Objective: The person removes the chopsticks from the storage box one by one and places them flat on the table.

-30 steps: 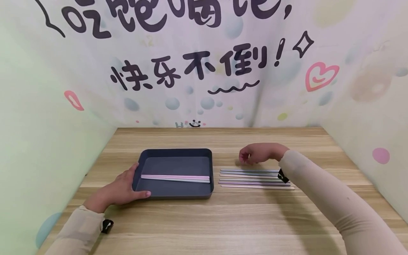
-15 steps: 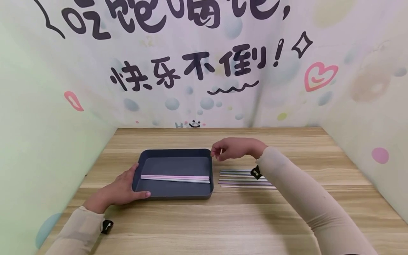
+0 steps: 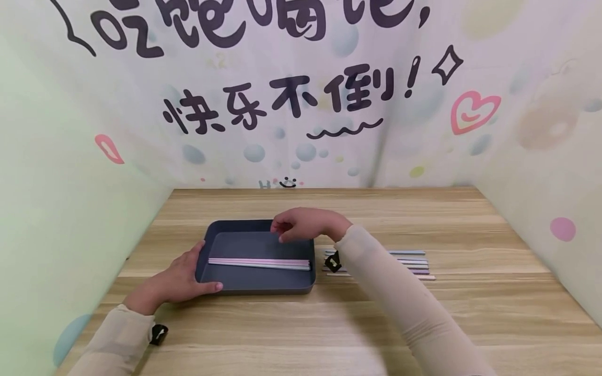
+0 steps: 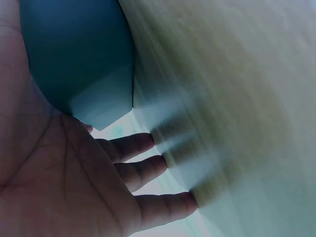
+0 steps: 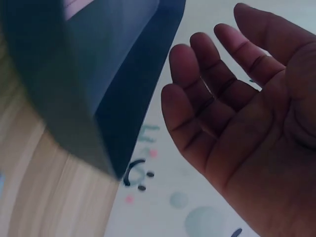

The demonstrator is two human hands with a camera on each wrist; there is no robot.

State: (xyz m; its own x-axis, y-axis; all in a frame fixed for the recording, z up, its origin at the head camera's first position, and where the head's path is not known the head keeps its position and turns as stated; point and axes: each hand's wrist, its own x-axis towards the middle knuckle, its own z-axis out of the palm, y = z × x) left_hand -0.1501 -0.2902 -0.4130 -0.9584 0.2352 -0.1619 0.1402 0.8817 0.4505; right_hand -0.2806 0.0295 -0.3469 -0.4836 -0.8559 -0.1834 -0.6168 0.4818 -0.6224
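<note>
In the head view a dark grey-blue tray (image 3: 254, 284) lies on the table, holding several thin pink, white and pale green chopsticks (image 3: 258, 263) side by side. My left hand (image 3: 176, 277) rests against its left end, fingers straight and spread, the thumb over the front rim. The left wrist view shows the palm beside the tray's corner. Above the tray's back right part hovers my right hand (image 3: 308, 224), fingers loosely bent, with nothing seen in them. The right wrist view shows that palm bare near the tray wall (image 5: 143, 89).
Several more chopsticks (image 3: 414, 265) lie in a row on the wooden table (image 3: 282, 334) right of the tray, partly hidden under my right forearm. A printed curtain (image 3: 282, 94) stands behind the table, with walls at both sides.
My right hand has moved left from behind the loose chopsticks to over the tray's back right part. The left hand, tray and chopsticks have stayed in place.
</note>
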